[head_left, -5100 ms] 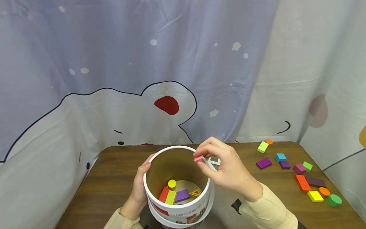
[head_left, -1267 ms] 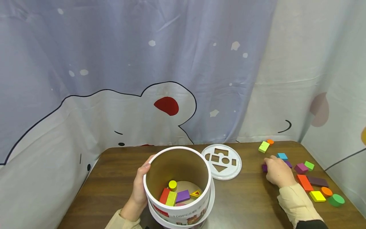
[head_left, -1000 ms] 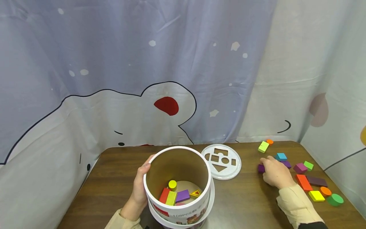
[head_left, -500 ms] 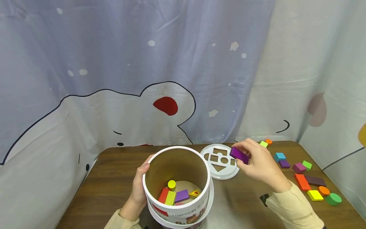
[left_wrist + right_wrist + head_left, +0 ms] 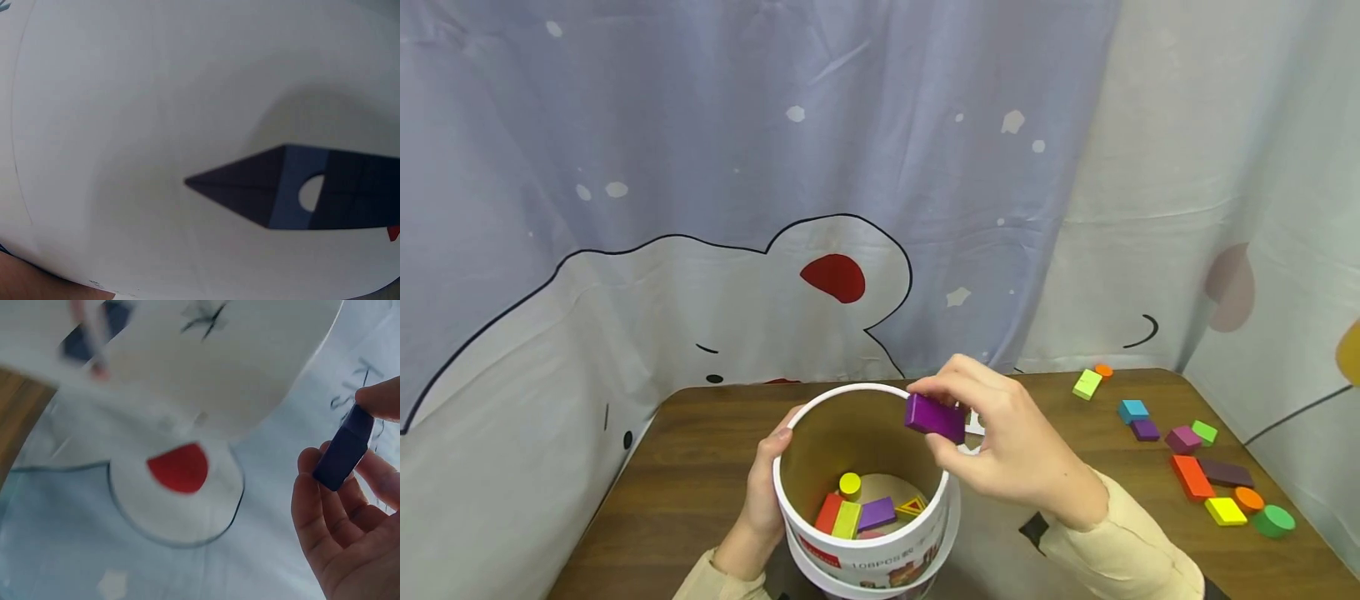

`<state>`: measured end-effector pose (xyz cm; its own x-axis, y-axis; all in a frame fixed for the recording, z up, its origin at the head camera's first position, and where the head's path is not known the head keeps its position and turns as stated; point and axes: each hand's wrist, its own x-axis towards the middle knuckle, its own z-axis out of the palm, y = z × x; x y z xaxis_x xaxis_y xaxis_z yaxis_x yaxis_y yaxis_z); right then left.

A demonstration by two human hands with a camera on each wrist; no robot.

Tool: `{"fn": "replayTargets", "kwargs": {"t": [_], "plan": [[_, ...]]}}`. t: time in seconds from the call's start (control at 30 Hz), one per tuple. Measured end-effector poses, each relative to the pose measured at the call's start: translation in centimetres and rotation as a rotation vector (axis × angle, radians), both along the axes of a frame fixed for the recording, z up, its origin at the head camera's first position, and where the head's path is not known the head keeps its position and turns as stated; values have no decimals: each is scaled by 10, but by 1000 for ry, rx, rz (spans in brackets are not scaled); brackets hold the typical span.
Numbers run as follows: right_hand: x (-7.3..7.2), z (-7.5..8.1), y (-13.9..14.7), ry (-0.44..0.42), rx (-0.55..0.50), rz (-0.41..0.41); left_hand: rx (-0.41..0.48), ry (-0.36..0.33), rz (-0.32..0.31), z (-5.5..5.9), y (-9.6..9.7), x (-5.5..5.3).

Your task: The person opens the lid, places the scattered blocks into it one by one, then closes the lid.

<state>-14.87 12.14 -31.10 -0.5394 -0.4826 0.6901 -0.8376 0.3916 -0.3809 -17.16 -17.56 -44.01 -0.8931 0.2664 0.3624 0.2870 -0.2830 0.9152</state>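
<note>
My left hand [image 5: 763, 492] grips the left side of a white bucket [image 5: 880, 560], its thumb at the rim; its fingers behind the wall are hidden. My right hand [image 5: 1003, 437] pinches a purple rectangular block [image 5: 934, 418] between thumb and fingers, over the bucket's right rim. In the right wrist view, this block [image 5: 344, 449] looks dark between the fingertips. Inside the bucket lie a yellow cylinder [image 5: 850, 485], a red block [image 5: 829, 512], a yellow-green block [image 5: 847, 520], a violet block [image 5: 876, 513], a yellow-red triangle [image 5: 912, 507] and a partly hidden pink block.
A white lid [image 5: 974, 423] with cut-outs lies mostly hidden behind my right hand. Several loose blocks spread over the right of the wooden table [image 5: 700, 467], among them a red block [image 5: 1192, 477] and a green cylinder [image 5: 1273, 521]. A patterned curtain [image 5: 700, 125] hangs behind.
The right hand has picked up the purple block from the right of the table and carried it left over the bucket's rim. A pink block, earlier in that hand, lies in the bucket.
</note>
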Motion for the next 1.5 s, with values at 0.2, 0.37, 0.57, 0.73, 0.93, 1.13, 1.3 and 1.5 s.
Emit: {"fn": "replayTargets", "kwargs": {"t": [0.2,0.37,0.57,0.73,0.93,1.13,1.3,1.5], "plan": [[2,1,-34,22,66,93,-4,-20,35,14,3,11],[-1,-1,-53,-48,168,101,-2,-10,6,17,2,11],[-7,-10,-69,-116,329,72,18,6,-29,11,1,8],[-9,-18,-75,-115,451,26,56,17,-72,3,1,5],[-8,-20,-77,-150,578,-28,48,-18,-75,-5,-2,0],[-5,-21,-79,-154,680,-102,22,-19,-72,-6,-2,-2],[-4,-22,-77,-136,609,-110,5,-9,-60,1,1,1],[-5,-22,-73,-117,504,-95,5,-8,-55,3,1,1]]}}
